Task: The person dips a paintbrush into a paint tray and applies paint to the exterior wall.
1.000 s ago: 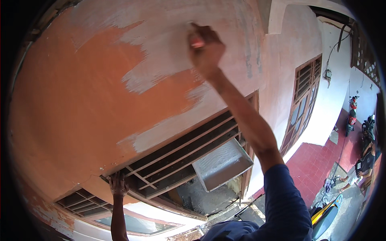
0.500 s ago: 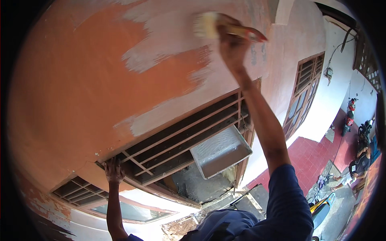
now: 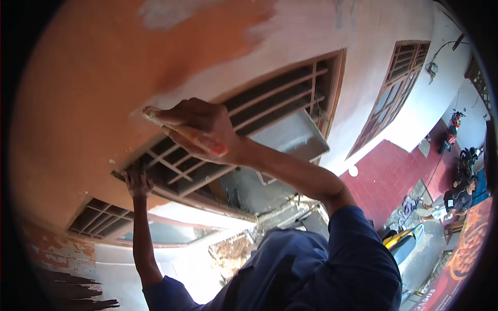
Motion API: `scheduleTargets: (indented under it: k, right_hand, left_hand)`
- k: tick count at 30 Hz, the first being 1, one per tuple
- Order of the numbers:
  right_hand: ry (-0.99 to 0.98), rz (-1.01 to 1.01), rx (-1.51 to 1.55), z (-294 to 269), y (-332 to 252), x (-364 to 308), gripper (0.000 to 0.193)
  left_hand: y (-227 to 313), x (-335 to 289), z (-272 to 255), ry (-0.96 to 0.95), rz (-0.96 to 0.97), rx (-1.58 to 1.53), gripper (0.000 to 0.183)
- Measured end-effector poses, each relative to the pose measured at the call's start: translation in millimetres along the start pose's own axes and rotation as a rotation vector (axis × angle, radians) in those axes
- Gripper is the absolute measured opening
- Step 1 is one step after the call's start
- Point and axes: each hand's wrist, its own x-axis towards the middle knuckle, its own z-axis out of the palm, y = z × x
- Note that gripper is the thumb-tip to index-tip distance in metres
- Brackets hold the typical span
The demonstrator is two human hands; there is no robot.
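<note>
I've got the right hand (image 3: 205, 127) clamped round the brush (image 3: 151, 113), bristles pointing left at the orange wall (image 3: 93, 119), a little above the left hand (image 3: 138, 182). Hands apart; the left one is at the near end of the window bars (image 3: 181, 174), and I can't tell from here whether its fingers grip or just lean. The tray (image 3: 303, 147) sits right of the right hand, partly behind that forearm. For a neat edge, I'd tilt the bristles shallow, press lightly, and stroke along the frame, sparing the bars.
</note>
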Motion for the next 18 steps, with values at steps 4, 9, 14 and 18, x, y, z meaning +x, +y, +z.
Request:
scheduleTargets:
  k: [4, 9, 14, 18]
  right_hand:
    - [-0.283, 0.62, 0.333, -79, 7, -57, 0.024]
    - [-0.524, 1.074, 0.067, -186, 34, -118, 0.028]
    - [-0.568, 1.338, 0.125, -205, 51, -178, 0.022]
    - [-0.688, 1.201, 0.025, -196, 71, -216, 0.021]
  left_hand:
    - [-1, 2, 5, 0.052, 0.023, 0.013, 0.045]
    - [1, 12, -1, 0.104, 0.057, 0.021, 0.039]
    - [4, 18, -8, 0.141, 0.078, 0.011, 0.035]
    - [4, 19, -9, 0.171, 0.09, -0.001, 0.034]
